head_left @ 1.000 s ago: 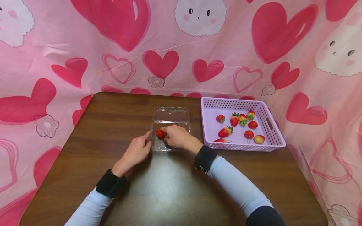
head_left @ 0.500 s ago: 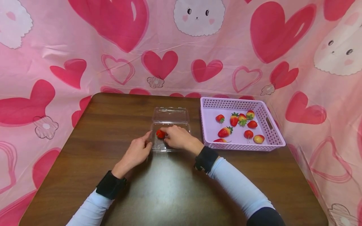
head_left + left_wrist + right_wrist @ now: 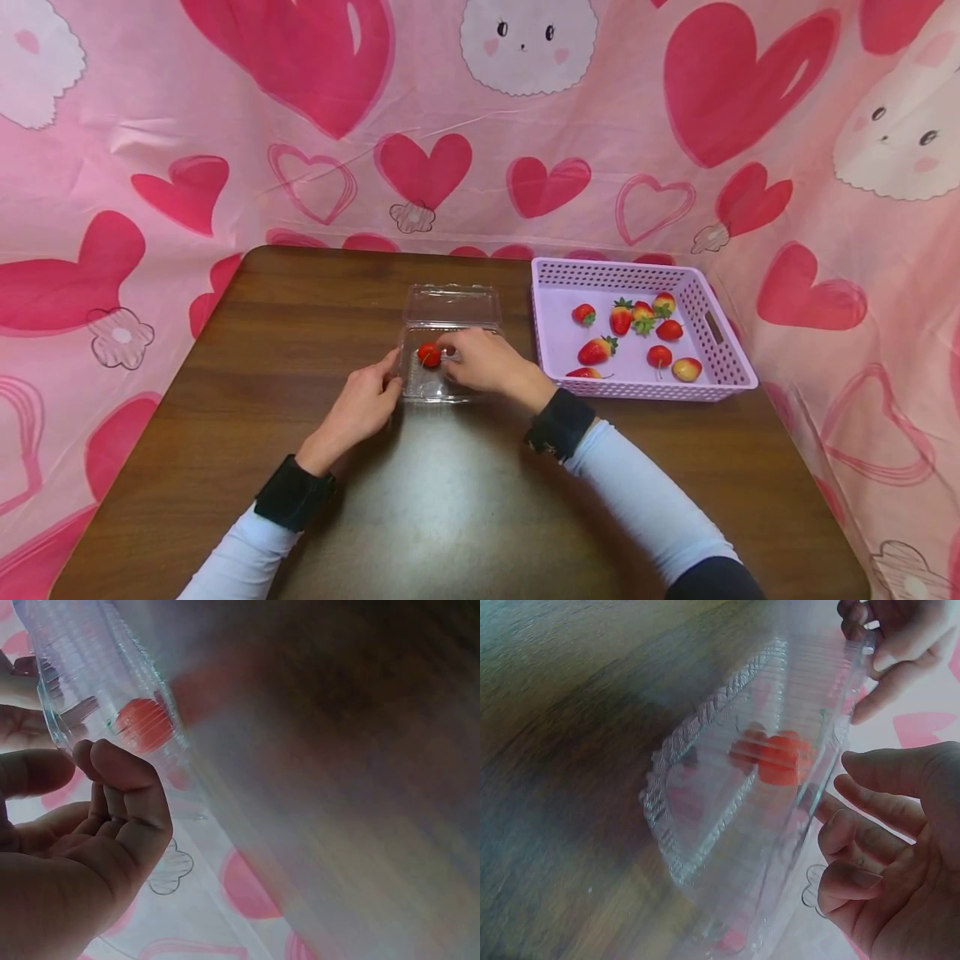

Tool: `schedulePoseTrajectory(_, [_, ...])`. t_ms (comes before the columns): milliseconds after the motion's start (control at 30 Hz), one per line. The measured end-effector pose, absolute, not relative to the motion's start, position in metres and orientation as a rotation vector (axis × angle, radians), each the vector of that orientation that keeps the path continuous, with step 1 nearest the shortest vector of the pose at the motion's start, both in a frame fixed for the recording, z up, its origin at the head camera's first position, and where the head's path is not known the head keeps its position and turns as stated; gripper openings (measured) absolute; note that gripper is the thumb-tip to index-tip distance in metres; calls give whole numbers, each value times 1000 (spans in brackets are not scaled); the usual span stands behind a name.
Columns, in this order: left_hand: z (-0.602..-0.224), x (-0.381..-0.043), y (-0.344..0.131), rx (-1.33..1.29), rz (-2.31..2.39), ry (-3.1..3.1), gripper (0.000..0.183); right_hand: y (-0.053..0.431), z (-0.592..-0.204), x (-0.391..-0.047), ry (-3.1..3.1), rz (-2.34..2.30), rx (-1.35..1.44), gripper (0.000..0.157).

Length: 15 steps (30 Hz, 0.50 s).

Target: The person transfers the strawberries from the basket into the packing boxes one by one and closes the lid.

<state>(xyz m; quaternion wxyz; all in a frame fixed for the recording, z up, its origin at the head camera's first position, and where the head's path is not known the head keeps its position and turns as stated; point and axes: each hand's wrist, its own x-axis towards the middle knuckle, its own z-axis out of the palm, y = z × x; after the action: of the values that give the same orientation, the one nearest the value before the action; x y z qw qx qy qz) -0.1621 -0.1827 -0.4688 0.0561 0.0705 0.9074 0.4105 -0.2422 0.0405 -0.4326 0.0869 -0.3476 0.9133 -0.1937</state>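
A round red cherry (image 3: 430, 355) with a thin stem lies inside a clear plastic clamshell box (image 3: 429, 390), whose lid (image 3: 452, 305) stands folded back. My left hand (image 3: 363, 398) pinches the box's left rim between thumb and forefinger; the left wrist view shows these fingertips (image 3: 112, 761) at the rim. Over the right part of the box is my right hand (image 3: 487, 360), its fingers loosely bent and apart from the cherry. In the right wrist view, that hand's thumb and fingers (image 3: 889, 769) are spread with nothing between them.
To the right stands a lilac perforated basket (image 3: 546, 333) with several strawberries (image 3: 597, 350), another stemmed cherry (image 3: 660, 357) and a yellowish-red fruit (image 3: 687, 369). Both stand on a brown wooden table (image 3: 322, 292). A pink heart-patterned cloth (image 3: 551, 187) hangs behind.
My right hand has let go of the cherry and drawn back slightly to the right. The cherry has shifted a little to the right in the box. My left hand has stayed in place.
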Motion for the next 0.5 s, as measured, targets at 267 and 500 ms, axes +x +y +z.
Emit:
schedulePoseTrajectory(267, [-470, -162, -183, 226, 1272, 2801, 55, 62, -418, -241, 2711, -705, -985, 28])
schedulePoseTrajectory(500, [-471, -161, -183, 214, 1299, 2773, 56, 83, -402, -244, 2769, -734, -938, 23])
